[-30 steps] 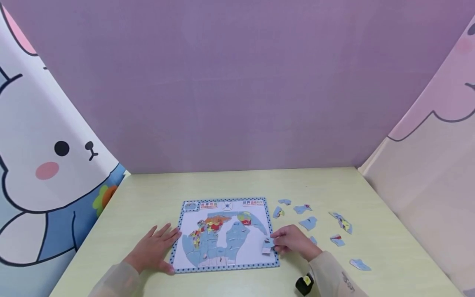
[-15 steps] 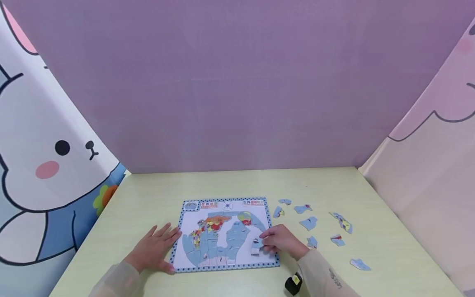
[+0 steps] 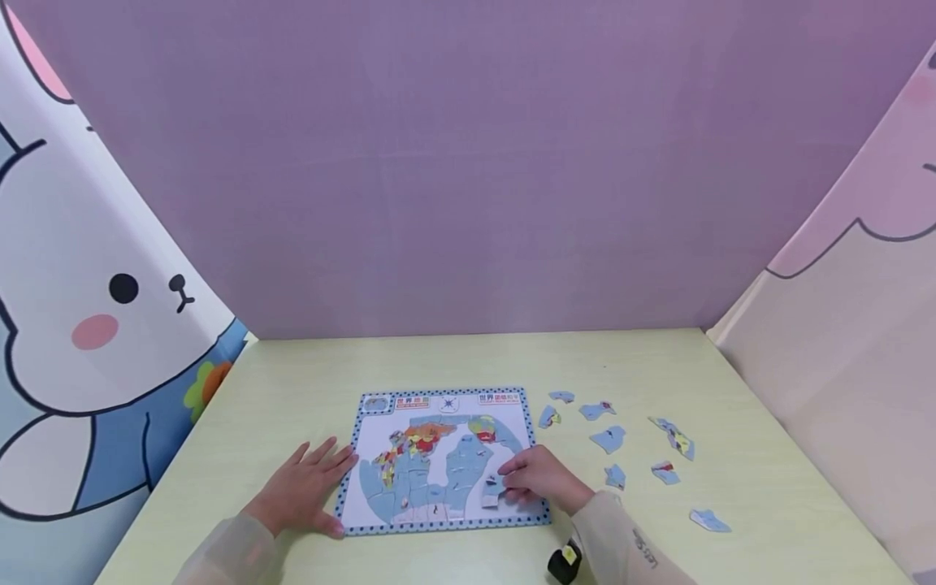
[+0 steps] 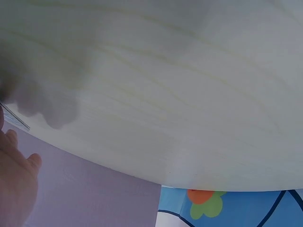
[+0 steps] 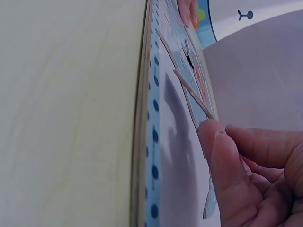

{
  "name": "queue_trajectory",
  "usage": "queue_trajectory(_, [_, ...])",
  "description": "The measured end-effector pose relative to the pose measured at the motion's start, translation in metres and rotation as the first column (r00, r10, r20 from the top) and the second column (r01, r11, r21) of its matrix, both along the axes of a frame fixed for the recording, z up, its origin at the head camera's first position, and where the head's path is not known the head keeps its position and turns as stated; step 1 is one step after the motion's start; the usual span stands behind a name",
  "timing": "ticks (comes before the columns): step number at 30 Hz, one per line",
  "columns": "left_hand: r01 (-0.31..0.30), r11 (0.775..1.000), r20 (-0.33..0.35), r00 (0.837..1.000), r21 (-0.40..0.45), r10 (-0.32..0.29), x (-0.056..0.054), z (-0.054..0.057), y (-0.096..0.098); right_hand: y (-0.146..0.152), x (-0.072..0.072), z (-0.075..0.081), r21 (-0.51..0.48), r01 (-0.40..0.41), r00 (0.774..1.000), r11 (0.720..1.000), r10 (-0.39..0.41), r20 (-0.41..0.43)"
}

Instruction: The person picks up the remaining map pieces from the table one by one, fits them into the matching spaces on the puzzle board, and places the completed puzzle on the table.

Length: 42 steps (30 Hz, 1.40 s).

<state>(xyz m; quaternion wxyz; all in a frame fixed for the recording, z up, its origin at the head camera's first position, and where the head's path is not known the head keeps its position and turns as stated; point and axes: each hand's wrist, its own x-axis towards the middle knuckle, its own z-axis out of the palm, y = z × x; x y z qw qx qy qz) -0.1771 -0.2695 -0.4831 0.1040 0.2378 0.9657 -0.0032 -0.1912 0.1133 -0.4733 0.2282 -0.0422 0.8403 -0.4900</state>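
A world-map jigsaw puzzle board (image 3: pixel 448 531) with a blue dotted border lies flat on the table, several pieces fitted in its left, middle and upper right. My left hand (image 3: pixel 300 489) rests with spread fingers at the board's left edge, fingertips and thumb at the border. Over the white lower right of the board, my right hand (image 3: pixel 547 478) pinches a blue puzzle piece (image 3: pixel 491 491) with a white lower end. In the right wrist view the held piece (image 5: pixel 191 92) is tilted above the board and casts a shadow; thumb and finger grip its near end.
To the right of the board, several loose puzzle pieces (image 3: pixel 608 439) lie scattered on the pale table (image 3: pixel 439 361). The farthest right loose piece (image 3: pixel 708 521) lies toward the front. A purple panel (image 3: pixel 468 179) stands behind the table. Below the right wrist is a small black device (image 3: pixel 565 562).
My right hand has moved left with the pinched puzzle piece, from the board's right border toward the fitted middle pieces. The left hand has stayed in place.
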Motion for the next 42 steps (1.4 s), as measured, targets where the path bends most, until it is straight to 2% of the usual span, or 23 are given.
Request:
queue_trajectory(16, [-0.021, 1.0, 0.013, 1.0, -0.007, 0.021, -0.002, 0.0, 0.0, -0.016, 0.003, -0.001, 0.026, 0.028, 0.997, 0.999, -0.03, 0.067])
queue_trajectory(35, [-0.007, 1.0, 0.01, 1.0, 0.002, 0.007, 0.0, -0.001, -0.001, -0.026, 0.007, -0.006, 0.023, 0.005, 0.998, 1.0, -0.006, 0.061])
queue_trajectory(42, [0.0, 1.0, 0.014, 1.0, 0.018, 0.0, 0.0, 0.001, 0.0, -0.029, 0.008, -0.004, 0.06, 0.002, 1.0, 0.998, -0.004, 0.027])
